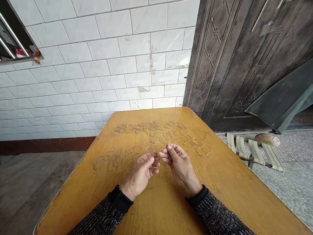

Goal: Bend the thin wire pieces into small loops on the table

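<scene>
Head view, obs: both hands meet at table centre, fingertips nearly touching. Left hand (141, 173) curled, thumb + forefinger pinched on one end of a thin wire piece (162, 154); other fingers folded loosely into palm. Right hand (179, 164) likewise closed, thumb + fingertips nipping the same wire from the other side, knuckles up. Wire itself: fine, pale, metallic-looking, curved; exact shape hidden betw. the fingers, cannot tell. It sits just above the tabletop, betw. the two hands, near the middle of the board. Sleeves (215, 215) dark knit, speckled w/ light flecks, ribbed black cuffs. Table (232, 195): yellow-orange wood, glossy varnish, visible straight grain, rounded corners, edges worn and chipped at left side. On it, beyond the hands: row of bent wire loops (149, 127), roundish and petal-like, lying flat, many overlapping or touching; a second cluster at left (107, 160), larger loops, also flat; a heart-like loop (204, 150) at right, apart from the rest; a triangular wire outline (201, 133) near the far right edge. Backgrd: white glazed wall tiles (97, 65), rectangular, brick-bond, some chipped, w/ tape remnants. Dark embossed metal door (244, 65) at right, geometric relief pattern, dusty matte. Folding stool (254, 151) w/ striped webbing seat on speckled floor beside table.
</scene>
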A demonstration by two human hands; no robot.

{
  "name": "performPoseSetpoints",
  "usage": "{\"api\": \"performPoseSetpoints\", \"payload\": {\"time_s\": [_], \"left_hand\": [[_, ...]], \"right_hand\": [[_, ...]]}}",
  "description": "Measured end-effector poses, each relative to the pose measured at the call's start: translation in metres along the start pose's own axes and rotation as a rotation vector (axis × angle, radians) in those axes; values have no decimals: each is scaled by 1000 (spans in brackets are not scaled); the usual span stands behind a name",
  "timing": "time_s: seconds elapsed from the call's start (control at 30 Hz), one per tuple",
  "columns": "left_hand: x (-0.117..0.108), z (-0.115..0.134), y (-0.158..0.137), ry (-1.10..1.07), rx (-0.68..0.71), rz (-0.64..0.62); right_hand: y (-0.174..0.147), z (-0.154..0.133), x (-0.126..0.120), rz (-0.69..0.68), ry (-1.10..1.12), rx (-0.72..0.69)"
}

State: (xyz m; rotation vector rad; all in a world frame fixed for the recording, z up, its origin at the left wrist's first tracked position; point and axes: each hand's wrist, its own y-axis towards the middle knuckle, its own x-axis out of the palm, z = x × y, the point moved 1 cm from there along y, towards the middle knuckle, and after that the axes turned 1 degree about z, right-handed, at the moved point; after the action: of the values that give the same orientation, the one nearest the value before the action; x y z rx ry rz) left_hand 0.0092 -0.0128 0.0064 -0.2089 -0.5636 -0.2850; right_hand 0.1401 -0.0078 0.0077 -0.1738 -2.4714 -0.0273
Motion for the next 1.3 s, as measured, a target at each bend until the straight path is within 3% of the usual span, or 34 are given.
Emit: {"api": "performPoseSetpoints", "payload": {"time_s": [0.2, 0.57, 0.87, 1.03, 1.2, 1.3], "left_hand": [[-1, -5, 3, -62, 93, 201], [-8, -1, 7, -182, 72, 296], [-8, -1, 8, -236, 30, 216], [-8, 0, 8, -225, 47, 175], [-7, 1, 6, -170, 40, 160], [-6, 0, 5, -130, 22, 145]], "right_hand": [[-5, 4, 5, -57, -94, -13], [-9, 7, 8, -110, -206, 43], [-8, 4, 6, -73, -154, 16], [-8, 2, 8, -132, -188, -16], [-4, 2, 5, -201, -363, -58], [-1, 3, 0, -245, -617, -221]]}}
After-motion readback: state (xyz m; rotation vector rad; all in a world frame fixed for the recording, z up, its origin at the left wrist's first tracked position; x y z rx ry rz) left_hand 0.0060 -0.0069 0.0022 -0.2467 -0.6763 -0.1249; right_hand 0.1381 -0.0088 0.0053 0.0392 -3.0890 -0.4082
